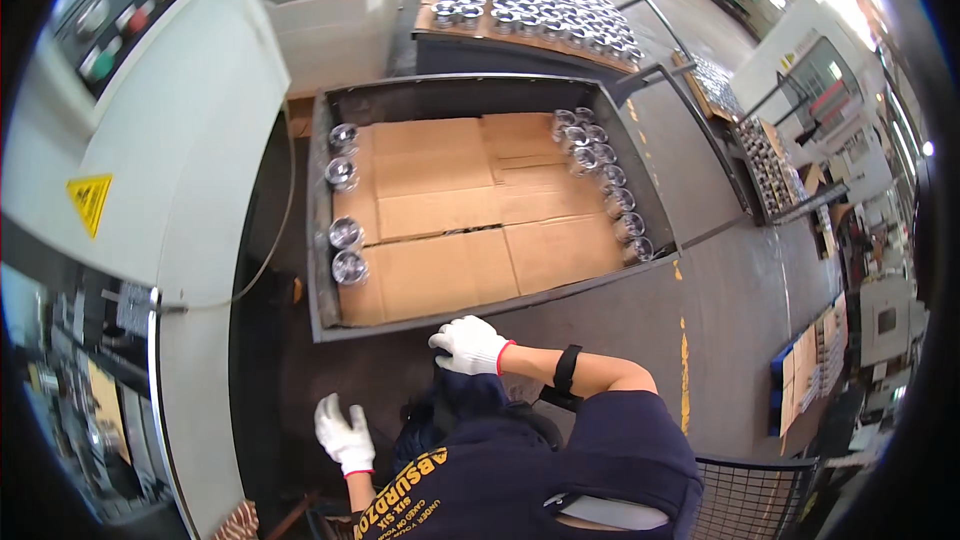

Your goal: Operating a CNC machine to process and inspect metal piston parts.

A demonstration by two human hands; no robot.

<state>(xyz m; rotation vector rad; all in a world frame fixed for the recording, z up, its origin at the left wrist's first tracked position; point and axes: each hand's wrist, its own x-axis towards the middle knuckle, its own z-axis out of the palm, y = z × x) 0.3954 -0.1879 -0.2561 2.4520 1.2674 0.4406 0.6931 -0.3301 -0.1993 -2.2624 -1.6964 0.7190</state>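
My left hand (345,435), in a white knit glove with a red cuff, is held low at the left with its fingers spread and nothing in it. In a matching glove, my right hand (470,343) is at the near edge of the cart, just above my dark blue clothing. Its fingers are curled, and what they close on, if anything, is hidden. Ahead stands a dark metal cart (318,240) lined with cardboard (440,170). Shiny round metal parts (345,233) line its left side, and several more metal parts (612,177) run along its right side.
A grey machine (190,180) with a hanging cable stands close on the left. Beyond the cart is a table (470,55) crowded with similar metal parts. More racks (760,155) and a yellow floor line (685,360) lie to the right; a wire mesh panel (755,495) is at lower right.
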